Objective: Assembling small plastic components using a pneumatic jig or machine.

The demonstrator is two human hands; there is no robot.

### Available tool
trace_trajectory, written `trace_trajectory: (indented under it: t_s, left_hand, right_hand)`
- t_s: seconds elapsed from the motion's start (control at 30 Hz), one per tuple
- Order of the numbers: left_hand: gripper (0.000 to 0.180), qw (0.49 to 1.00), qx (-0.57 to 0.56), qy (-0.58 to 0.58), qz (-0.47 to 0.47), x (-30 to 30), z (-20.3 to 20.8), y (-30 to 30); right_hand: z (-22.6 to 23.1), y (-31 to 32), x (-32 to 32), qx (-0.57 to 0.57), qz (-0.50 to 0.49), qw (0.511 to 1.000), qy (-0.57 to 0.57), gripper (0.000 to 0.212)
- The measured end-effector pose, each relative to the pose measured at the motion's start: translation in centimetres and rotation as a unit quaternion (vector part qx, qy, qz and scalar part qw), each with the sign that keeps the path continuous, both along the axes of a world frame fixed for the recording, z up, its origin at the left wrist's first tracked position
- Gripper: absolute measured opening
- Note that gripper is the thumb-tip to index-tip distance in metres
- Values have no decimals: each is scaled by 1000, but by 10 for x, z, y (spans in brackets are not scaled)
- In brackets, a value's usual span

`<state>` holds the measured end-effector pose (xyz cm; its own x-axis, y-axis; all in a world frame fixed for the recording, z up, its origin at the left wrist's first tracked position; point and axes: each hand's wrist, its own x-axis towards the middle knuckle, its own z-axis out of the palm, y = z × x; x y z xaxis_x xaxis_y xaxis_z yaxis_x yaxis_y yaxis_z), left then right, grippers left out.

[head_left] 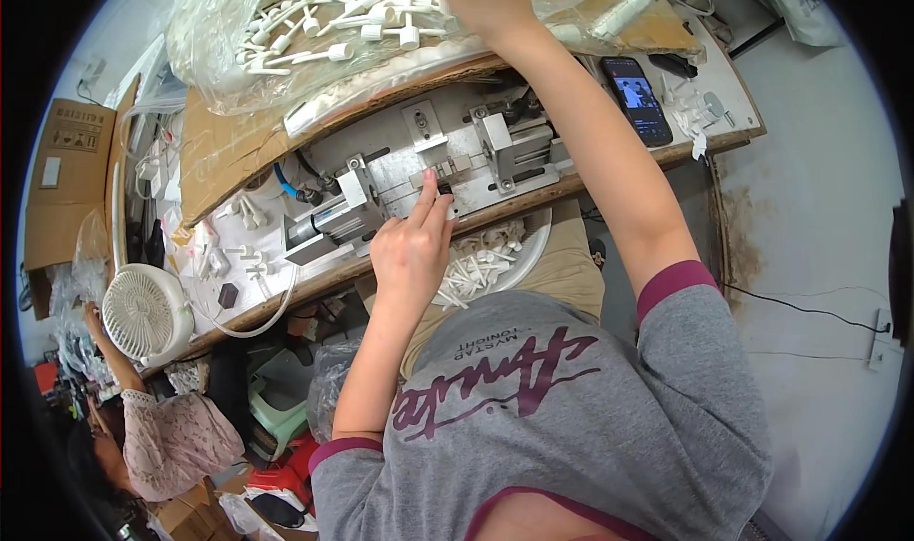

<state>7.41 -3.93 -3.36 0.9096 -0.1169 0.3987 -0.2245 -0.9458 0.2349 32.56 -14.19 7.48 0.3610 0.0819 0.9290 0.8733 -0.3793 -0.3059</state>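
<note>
My left hand reaches to the small metal block in the middle of the bench fixture. Its index and middle fingers are stretched out, the index fingertip touching the block; I see nothing held in it. Up at the top edge, my right hand is over a heap of white plastic scoops on clear plastic sheeting. The frame cuts off its fingers, so whether it holds a scoop is hidden. On either side of the block stand a left metal clamp unit and a right metal clamp unit.
More white scoops lie in a tub below the bench edge. Cardboard backs the fixture. A phone rests at right, a white fan at left. Another person sits at lower left. A green stool stands nearby.
</note>
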Motion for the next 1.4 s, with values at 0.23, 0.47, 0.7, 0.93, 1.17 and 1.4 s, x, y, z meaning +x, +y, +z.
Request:
trace_trajectory:
  t_s: [0.23, 0.47, 0.7, 0.93, 1.17, 1.4]
  left_hand:
    - [38, 999, -28, 14, -19, 2, 13, 1]
    - [51, 965, -245, -94, -2, 13, 63, 2]
    - [49, 934, -275, -228, -14, 41, 79, -1]
    - [31, 946, -290, -128, -63, 18, 60, -4]
    - [32, 945, -322, -7, -55, -23, 28, 6]
    - [27, 991, -106, -71, -36, -14, 8, 11]
  right_hand:
    - [-15, -16, 21, 25, 33, 951, 307, 23]
    - [-11, -17, -7, -8, -73, 992, 100, 26]
    - [-29, -26, -149, 35, 200, 916, 345, 30]
    - [-55, -73, -172, 21, 174, 887, 427, 21]
    - [-115, -190, -135, 39, -235, 921, 307, 17]
    - [-157, -267, -73, -40, -281, 865, 414, 37]
